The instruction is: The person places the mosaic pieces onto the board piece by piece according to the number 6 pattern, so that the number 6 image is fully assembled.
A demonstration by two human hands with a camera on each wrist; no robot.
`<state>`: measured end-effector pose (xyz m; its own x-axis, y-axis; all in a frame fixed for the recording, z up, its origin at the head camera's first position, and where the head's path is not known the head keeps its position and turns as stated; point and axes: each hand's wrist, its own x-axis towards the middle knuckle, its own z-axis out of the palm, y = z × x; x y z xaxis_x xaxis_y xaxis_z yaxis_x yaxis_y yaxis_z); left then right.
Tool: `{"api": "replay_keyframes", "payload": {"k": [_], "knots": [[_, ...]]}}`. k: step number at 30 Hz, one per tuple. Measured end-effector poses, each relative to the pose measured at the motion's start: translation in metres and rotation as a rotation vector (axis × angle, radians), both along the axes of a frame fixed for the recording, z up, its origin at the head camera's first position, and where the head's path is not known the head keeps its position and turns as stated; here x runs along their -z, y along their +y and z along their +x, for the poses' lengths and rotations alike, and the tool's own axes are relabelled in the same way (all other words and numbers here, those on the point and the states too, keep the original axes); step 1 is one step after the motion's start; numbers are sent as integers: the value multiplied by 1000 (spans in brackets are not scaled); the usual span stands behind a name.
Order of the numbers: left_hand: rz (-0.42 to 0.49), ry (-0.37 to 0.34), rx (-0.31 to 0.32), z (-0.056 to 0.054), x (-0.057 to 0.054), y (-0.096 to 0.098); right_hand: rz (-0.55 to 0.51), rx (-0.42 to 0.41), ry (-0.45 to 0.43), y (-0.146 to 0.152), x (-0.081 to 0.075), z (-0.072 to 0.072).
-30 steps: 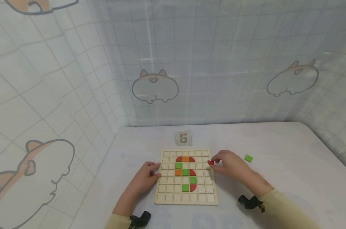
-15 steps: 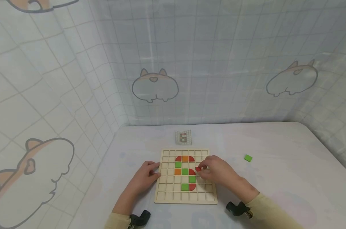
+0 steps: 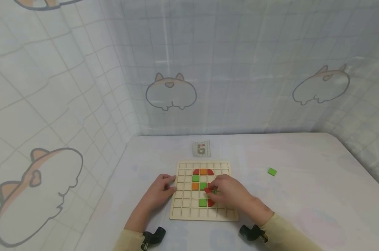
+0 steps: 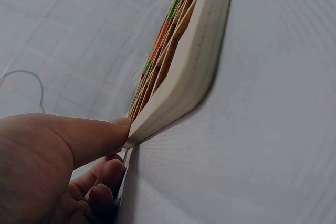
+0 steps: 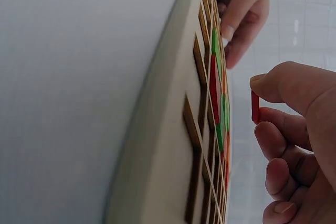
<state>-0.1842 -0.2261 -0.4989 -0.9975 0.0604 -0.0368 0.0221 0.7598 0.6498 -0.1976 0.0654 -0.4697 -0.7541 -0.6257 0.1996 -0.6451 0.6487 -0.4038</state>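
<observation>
My right hand (image 3: pixel 229 190) pinches a red quarter-round tile (image 5: pixel 255 106) between thumb and finger. It hovers above the middle of a pale wooden grid board (image 3: pixel 184 212), hiding some of its tiles. In the right wrist view the held tile is apart from the board surface. Set in the board's squares are a green tile (image 3: pixel 203 203), an orange tile (image 3: pixel 195 185), a red quarter-round tile (image 3: pixel 196 172) and several others. My left hand (image 3: pixel 158 191) touches the board's left edge with its thumb (image 4: pixel 102 139) and a forefinger.
A small pattern card (image 3: pixel 201 149) with a gridded figure lies behind the board. One loose green square tile (image 3: pixel 272 172) lies on the white tabletop (image 3: pixel 296 202) to the right. Cloth walls (image 3: pixel 233 104) stand at the back and sides.
My right hand has carried the red tile leftward from the board's right edge to over its middle squares. The left hand stays at the board's left edge.
</observation>
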Motion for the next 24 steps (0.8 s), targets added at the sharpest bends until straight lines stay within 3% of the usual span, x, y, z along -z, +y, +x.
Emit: {"api": "replay_keyframes", "payload": {"k": [15,24], "knots": [[3,3,10,-1,0,-1,72,-68,-41,-40,5,12],[10,-4,10,-2,-1,0,100,-63,-74,-43,13,14]]}}
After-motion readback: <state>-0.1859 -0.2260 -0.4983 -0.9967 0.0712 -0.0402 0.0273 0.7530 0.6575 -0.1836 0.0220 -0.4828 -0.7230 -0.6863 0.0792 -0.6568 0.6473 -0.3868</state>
